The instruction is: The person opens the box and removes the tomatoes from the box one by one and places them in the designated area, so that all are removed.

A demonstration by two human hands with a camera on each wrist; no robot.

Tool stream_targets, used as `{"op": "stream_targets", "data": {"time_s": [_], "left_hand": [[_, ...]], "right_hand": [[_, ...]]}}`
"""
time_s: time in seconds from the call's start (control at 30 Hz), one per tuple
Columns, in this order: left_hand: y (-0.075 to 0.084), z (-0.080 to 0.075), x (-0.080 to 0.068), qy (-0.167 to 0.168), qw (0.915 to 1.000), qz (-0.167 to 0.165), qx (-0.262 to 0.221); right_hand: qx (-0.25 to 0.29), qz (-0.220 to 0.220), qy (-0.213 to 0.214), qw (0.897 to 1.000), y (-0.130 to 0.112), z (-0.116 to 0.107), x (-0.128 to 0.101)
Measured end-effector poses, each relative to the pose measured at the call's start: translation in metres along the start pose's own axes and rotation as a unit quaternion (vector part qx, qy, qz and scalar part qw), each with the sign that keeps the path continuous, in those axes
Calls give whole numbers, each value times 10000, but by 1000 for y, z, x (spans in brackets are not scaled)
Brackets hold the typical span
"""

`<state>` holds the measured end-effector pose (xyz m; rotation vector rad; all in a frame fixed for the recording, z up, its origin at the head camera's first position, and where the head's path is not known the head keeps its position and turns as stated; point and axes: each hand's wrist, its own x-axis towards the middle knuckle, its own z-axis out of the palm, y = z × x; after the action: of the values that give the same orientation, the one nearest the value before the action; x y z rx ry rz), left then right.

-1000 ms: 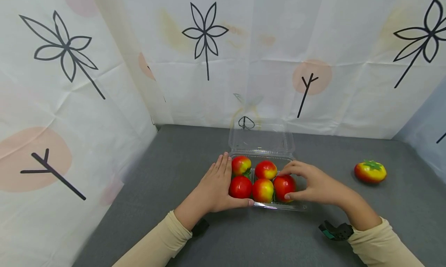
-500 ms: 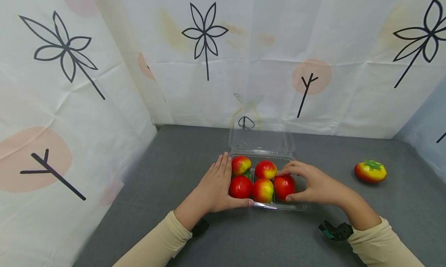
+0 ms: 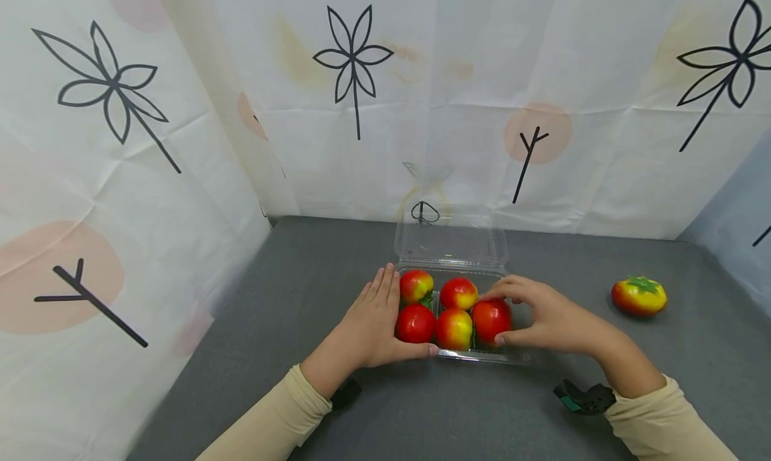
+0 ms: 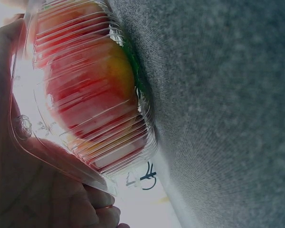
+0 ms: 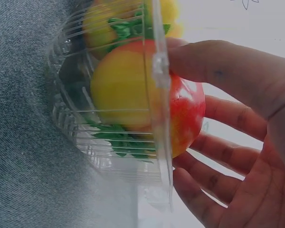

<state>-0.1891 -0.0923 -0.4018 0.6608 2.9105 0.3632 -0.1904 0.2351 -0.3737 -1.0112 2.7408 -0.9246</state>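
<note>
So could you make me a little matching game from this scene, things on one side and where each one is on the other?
Things:
1. left hand
2. right hand
3. loose tomato
4. lid

Places:
A. alone on the grey cloth, far right
B. standing open behind the fruit
C. flat against the box's left side
D. fingers around the front right tomato in the box

Pairs: 1-C, 2-D, 3-A, 4-B

Head view looking down, wrist views close (perhaps table-level), sharing the box [image 3: 476, 356]
</note>
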Motion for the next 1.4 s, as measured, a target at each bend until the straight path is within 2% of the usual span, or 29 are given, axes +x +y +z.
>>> {"op": "stream_targets", "data": {"time_s": [0.2, 0.43, 0.87, 1.17, 1.4], "left_hand": [[-1, 1, 0, 37, 10000, 22, 23], [-1, 2, 0, 88, 9999, 38, 48], [-1, 1, -1, 67, 9999, 35, -67], [-2, 1, -1, 106, 9999, 62, -33], [-2, 1, 0, 89, 9999, 67, -16]], "right_hand": [[71, 22, 175, 9998, -2, -3, -1], [-105, 36, 420, 9991, -2, -9, -5], [-469, -203, 1186, 9916, 3, -40, -22], [-489, 83, 1523, 9871, 16, -52, -30], [-504, 512, 1628, 9840, 34, -62, -39]]}}
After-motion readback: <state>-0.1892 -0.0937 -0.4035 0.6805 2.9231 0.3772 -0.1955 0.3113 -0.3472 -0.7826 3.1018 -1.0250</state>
